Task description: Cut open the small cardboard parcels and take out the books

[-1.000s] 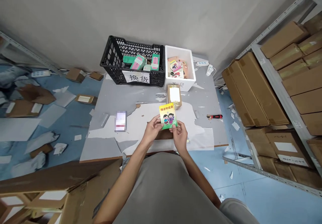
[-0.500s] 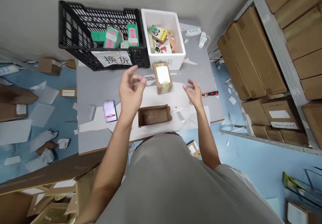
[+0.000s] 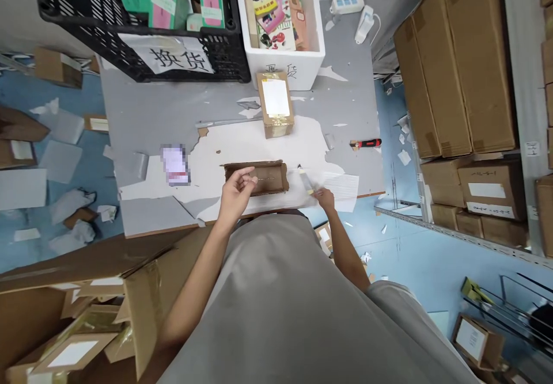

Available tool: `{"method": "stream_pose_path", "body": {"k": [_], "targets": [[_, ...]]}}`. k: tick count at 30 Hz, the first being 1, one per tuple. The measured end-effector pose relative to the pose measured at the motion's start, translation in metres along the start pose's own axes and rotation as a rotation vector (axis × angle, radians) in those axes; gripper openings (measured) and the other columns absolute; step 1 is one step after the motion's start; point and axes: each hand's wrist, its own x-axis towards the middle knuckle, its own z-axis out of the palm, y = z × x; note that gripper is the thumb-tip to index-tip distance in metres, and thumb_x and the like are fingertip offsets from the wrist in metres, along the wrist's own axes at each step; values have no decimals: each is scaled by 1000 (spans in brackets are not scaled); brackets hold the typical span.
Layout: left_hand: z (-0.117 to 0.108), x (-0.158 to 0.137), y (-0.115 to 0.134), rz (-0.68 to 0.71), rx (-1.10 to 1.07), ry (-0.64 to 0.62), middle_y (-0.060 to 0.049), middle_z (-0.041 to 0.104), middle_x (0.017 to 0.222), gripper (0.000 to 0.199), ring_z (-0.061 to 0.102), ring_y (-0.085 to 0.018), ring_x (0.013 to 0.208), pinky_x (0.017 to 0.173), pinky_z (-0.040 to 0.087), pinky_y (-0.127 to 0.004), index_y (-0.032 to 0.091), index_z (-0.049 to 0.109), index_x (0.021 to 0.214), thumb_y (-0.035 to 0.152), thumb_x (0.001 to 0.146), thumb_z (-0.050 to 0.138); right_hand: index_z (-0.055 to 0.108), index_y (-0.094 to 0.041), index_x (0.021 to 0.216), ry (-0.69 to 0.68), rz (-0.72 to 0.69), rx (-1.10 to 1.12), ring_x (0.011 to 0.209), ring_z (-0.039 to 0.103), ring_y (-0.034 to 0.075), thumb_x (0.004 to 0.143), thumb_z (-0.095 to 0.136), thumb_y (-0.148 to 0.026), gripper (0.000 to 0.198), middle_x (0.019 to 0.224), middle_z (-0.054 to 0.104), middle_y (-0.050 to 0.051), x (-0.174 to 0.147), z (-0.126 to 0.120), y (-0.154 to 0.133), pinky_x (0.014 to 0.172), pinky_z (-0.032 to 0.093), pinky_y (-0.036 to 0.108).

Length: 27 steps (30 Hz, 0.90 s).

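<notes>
This looks like a parcel storeroom, with a rack (image 3: 521,102) of brown cartons (image 3: 479,56) well right of the fingers (image 3: 240,177), a crate (image 3: 231,56) and foam box (image 3: 303,68) bearing written words beyond them, and waste paper (image 3: 58,166) strewn over the floor (image 3: 94,162) to their left.

Worktop (image 3: 142,113), surface patchy grey and white. Far: black crate (image 3: 233,56), white box (image 3: 298,61), power strip (image 3: 347,4). Middle: taped carton (image 3: 276,105). Near: open carton (image 3: 272,179). Left: phone (image 3: 175,165). Right: red-black tool (image 3: 367,143).

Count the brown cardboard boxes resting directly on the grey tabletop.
2: a taped, white-labelled brown cardboard box, in front of the white foam bin; and an open, oblong brown cardboard box, partly covered by the left hand. The black plastic crate could hide others.
</notes>
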Motion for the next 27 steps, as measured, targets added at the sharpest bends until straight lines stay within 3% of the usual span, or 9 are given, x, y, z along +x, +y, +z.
{"method": "stream_pose_path", "body": {"k": [5,8,12,14,16,20,23,25,27], "targets": [[13,-8,-3,-10,-1,-25,-1,72,87,49,69,-20,82,88,63,-38,22,80,123,54,87,87,79,-21,96,37,-73,54,109,83,23,98,72,-25,8,105,90,10,-14,-9,3,95,60,28],[21,-16,0,20,27,-83,-6,77,102,52,75,-24,97,96,66,-41,22,80,130,51,88,88,77,-21,97,71,-154,84,105,83,22,98,70,-26,9,112,88,10,-38,-27,-4,99,63,31],[31,-29,13,146,86,-324,-13,68,161,61,63,-38,156,126,58,-52,31,81,146,44,87,92,74,-23,98,44,-483,378,97,81,20,100,75,-48,25,134,80,11,-89,-56,-32,95,67,37],[35,-34,20,149,60,-454,-12,61,174,65,56,-41,164,128,57,-53,35,81,148,42,85,96,72,-24,96,-86,-653,585,92,78,18,98,81,-62,39,139,78,10,-117,-67,-57,89,67,36],[37,-37,24,115,-16,-501,-13,68,167,66,67,-40,152,118,64,-50,33,81,149,43,86,97,72,-25,98,-195,-767,711,93,77,17,97,85,-68,46,130,77,8,-143,-74,-87,88,67,35],[26,-35,25,87,-174,-284,-12,86,123,48,82,-31,113,97,68,-40,22,86,127,45,86,96,78,-27,104,-179,-932,658,106,78,23,103,81,-71,44,111,77,5,-179,-74,-136,102,68,40],[7,-24,21,74,-258,-38,-8,86,110,37,81,-26,101,89,67,-36,21,85,105,42,79,99,83,-33,127,-8,-972,527,142,71,32,102,83,-69,44,148,76,10,-189,-68,-149,116,66,49],[-7,-15,17,24,-350,79,-6,85,107,38,79,-23,97,87,65,-33,22,83,104,41,76,99,74,-34,154,86,-949,457,164,56,38,92,95,-67,74,177,57,12,-188,-62,-149,129,59,58],[-18,-10,15,-20,-436,138,-5,85,107,41,79,-22,99,89,65,-32,22,81,106,42,75,99,54,-33,177,97,-883,428,167,52,42,81,104,-65,113,191,39,15,-184,-55,-147,134,54,65]]}}
